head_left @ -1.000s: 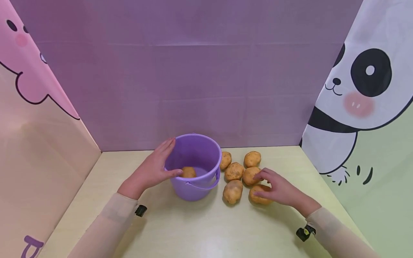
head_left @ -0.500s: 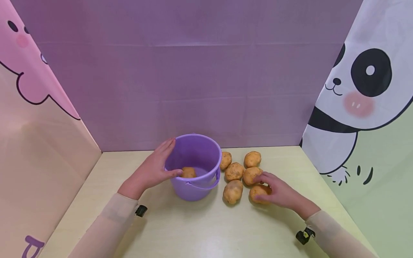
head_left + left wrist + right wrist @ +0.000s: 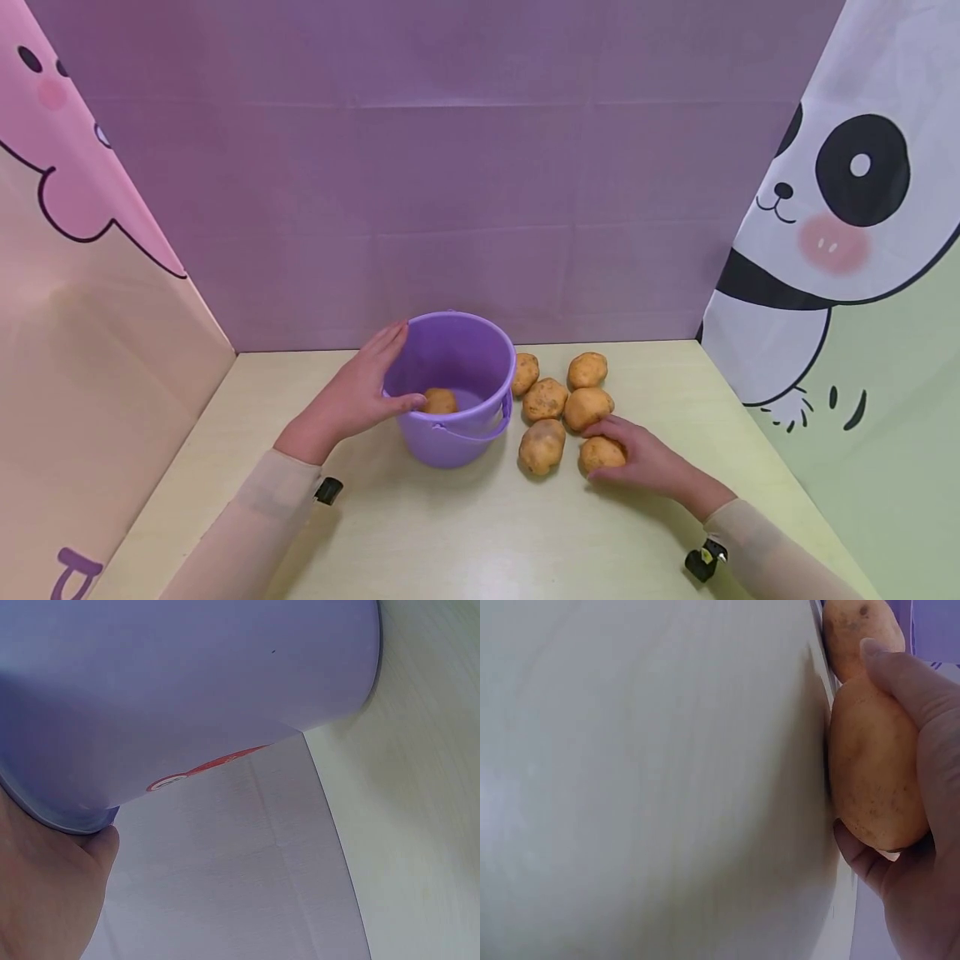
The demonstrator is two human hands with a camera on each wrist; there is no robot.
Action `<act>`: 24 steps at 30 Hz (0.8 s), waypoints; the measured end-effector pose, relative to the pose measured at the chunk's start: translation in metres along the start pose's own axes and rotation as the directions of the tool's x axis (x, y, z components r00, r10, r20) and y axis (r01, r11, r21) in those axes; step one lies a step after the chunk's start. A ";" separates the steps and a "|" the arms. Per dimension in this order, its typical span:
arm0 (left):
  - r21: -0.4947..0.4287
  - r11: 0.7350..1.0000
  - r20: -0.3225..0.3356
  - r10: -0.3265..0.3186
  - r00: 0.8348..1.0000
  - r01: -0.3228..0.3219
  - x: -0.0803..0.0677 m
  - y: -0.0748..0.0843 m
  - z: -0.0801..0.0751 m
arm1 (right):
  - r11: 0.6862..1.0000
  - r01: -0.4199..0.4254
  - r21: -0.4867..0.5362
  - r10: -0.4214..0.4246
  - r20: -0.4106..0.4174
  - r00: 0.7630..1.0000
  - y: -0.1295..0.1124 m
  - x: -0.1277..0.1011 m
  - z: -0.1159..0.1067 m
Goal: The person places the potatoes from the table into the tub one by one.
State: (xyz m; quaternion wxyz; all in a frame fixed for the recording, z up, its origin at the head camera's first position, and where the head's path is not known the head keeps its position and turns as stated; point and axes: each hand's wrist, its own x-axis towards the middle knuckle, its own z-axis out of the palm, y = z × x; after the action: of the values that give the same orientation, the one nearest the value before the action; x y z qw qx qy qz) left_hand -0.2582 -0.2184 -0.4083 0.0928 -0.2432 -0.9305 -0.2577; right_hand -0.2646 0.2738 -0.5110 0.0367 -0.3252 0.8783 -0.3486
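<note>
Potato (image 3: 601,454) number one, the nearest of the loose ones, was gripped where it lay on the pale yellow table (image 3: 465,533) by the right hand (image 3: 647,461). Fingers were curled over its top and far side, and the thumb was tucked under its near edge. From the right wrist view the same potato (image 3: 874,772) was seen cupped between a fingertip (image 3: 900,671) above and the thumb below, with its underside against the tabletop and a second potato (image 3: 859,634) just beyond it.

Four more potatoes were counted beside it: one (image 3: 542,445) just to its left, one (image 3: 587,408) just behind the fingers, one (image 3: 545,399) in the middle, one (image 3: 587,370) at the back, plus a small one (image 3: 524,373) touching the bucket's side.

The purple bucket (image 3: 468,433) was steadied by the left hand (image 3: 352,400): fingers were laid fairly straight along its outer left wall up to the rim, and the thumb was hooked over the near rim. A single potato (image 3: 439,401) was seen inside, on the bottom. In the left wrist view the bucket wall (image 3: 187,697) filled the frame, with the thumb (image 3: 52,892) pressed against its rim.
</note>
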 end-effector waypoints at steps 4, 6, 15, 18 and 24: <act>-0.002 1.000 0.002 0.002 1.000 -0.002 0.000 0.000 0.000 | 1.000 0.015 0.014 -0.015 -0.019 1.000 -0.002 0.001 0.000; -0.001 1.000 0.002 0.005 1.000 -0.005 0.000 0.000 0.000 | 0.999 0.017 0.035 -0.016 -0.031 0.999 -0.004 0.002 -0.001; 0.000 1.000 -0.005 0.007 1.000 -0.007 -0.001 -0.002 0.001 | 0.992 0.048 0.115 -0.037 -0.096 0.995 -0.020 0.012 -0.010; 0.001 1.000 -0.003 0.009 1.000 -0.009 -0.001 -0.002 0.001 | 0.986 0.106 0.132 -0.090 -0.119 0.989 -0.026 0.017 -0.014; 0.003 1.000 0.000 0.016 1.000 -0.016 -0.001 -0.001 0.000 | 0.978 0.159 0.134 -0.139 -0.146 0.979 -0.038 0.031 -0.021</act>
State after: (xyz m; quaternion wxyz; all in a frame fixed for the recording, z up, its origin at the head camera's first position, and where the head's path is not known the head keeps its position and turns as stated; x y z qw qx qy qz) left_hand -0.2576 -0.2197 -0.4089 0.0953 -0.2506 -0.9289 -0.2555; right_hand -0.2743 0.2468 -0.4659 -0.0261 -0.3623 0.8241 -0.4346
